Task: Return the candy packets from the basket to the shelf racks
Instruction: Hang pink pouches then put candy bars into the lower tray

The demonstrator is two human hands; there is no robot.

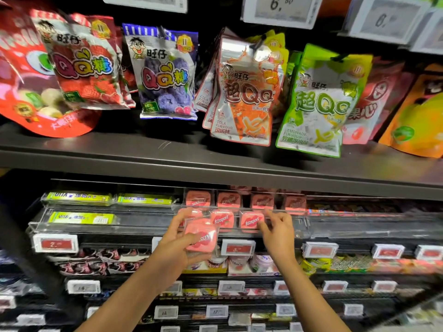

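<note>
**Pink candy packet held at the clear shelf rack**

A square pink candy packet (201, 236) in clear wrapping is gripped by the left hand (178, 245), the thumb and fingers curled round its edges. The packet is held just in front of the clear acrylic rack (282, 232), at the left end of the pink row, and is tilted so that its printed face is turned toward the camera.

The right hand (275, 232) is raised to the rack's front lip, its fingers loosely bent; the fingertips are seen touching or just beside a pink packet already in the rack (251, 222). Whether that packet is pinched cannot be told through the blur.

More pink packets of the same kind are stood in two stepped rows within the rack. To the left, green candy sticks (80, 218) are laid flat in the neighbouring rack compartments. Red price tags (55, 243) are fixed along the shelf edge below.

On the dark shelf (167, 154) above, hanging bags are displayed: a red strawberry gummy bag (85, 68), a purple blueberry gummy bag (165, 73), an orange cola-flavour bag (247, 94) and a green lemonade-flavour bag (321, 101).

The basket is out of view.
</note>
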